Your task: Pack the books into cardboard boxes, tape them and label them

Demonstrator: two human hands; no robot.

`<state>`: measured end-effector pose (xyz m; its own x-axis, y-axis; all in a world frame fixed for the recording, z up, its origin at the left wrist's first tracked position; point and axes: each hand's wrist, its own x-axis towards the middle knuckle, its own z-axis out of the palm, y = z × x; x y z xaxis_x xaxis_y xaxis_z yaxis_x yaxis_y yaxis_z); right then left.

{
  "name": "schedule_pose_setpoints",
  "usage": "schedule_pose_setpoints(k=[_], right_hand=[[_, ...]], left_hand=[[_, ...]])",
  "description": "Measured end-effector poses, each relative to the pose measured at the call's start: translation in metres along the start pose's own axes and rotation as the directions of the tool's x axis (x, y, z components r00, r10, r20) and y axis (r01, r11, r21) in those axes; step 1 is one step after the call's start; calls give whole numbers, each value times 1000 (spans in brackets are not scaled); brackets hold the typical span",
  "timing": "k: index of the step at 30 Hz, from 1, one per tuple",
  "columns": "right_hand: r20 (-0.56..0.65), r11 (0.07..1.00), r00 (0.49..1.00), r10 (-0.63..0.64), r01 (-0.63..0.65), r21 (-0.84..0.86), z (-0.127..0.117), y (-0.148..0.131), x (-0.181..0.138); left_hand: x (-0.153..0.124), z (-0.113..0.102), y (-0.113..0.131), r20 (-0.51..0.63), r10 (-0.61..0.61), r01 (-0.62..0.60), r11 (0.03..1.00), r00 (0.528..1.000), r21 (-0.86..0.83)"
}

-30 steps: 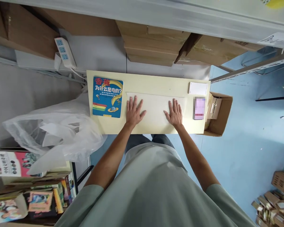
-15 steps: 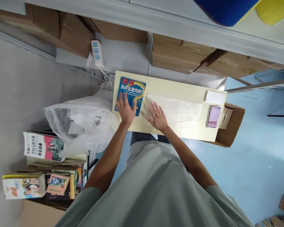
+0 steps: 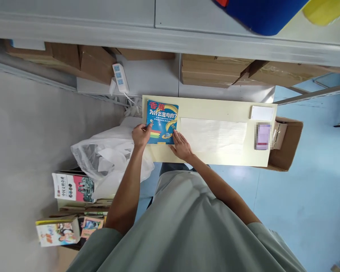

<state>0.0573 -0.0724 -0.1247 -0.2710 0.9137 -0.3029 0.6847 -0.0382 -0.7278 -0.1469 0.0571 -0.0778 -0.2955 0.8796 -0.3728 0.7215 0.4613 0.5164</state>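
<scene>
A blue book (image 3: 162,126) with red and white Chinese lettering and a yellow banana picture lies on the left part of the cream board. My left hand (image 3: 141,135) is closed on the book's left edge, its thumb over the cover and its other fingers curled and partly hidden. At the opposite edge, near the lower right corner, my right hand (image 3: 183,145) rests with fingers stretched out, the fingertips touching the book. To the right of that hand a flat whitish sheet (image 3: 215,135) lies on the board.
The narrow cream board (image 3: 209,105) carries a white box (image 3: 262,113) and a purple item (image 3: 263,136), partly pixelated. An open carton (image 3: 293,145) stands beyond its right end. Left are a plastic bag (image 3: 113,151) and stacked books (image 3: 58,232). A power strip (image 3: 120,77) sits behind.
My left hand has moved from lying spread over the cover to the book's left edge and closed there. My right hand has slid left from the sheet to the book. The view has shifted slightly.
</scene>
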Motion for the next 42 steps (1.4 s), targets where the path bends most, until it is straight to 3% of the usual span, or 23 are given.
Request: schedule_pose_setpoints(k=[4,7,10,15,20,25,27,30,33,37,42], right_hand=[[25,945,992,121,-123,304,-10,3,12],[49,765,968,245,-224,604,-24,8,15],[21,560,965,263,-170,811,-51,24,1],[-51,356,932,358,-85,931,-117,72,-63],[-15,250,874,486,-123,961,-161,115,-129],[-135,279,748,650,-69,958,-170,146,-160],[-106,261,763,637,-84,962,-170,151,-165],[51,152,833,551,-160,975,-168,151,-167],[62,106,836,545,-143,984,-167,150,-168],[-111,226,771,627,-44,973,-170,160,-173],[-305,500,717,627,-70,863,-173,183,-171]], left_hand=[[-39,-20,28,-68,126,-134,984,990,-118],[-79,-26,53,-73,177,-189,956,982,-224],[-112,-22,77,-12,160,-152,906,987,-396],[-148,16,114,155,109,9,789,982,-614],[-185,74,150,381,148,157,732,913,-663],[-212,113,167,468,198,183,739,861,-649],[-221,120,170,502,205,195,749,840,-634],[-233,123,174,525,221,180,774,822,-608],[-238,121,173,505,235,154,774,831,-614],[-226,129,155,460,244,111,778,854,-618],[-203,169,120,443,211,37,872,871,-488]])
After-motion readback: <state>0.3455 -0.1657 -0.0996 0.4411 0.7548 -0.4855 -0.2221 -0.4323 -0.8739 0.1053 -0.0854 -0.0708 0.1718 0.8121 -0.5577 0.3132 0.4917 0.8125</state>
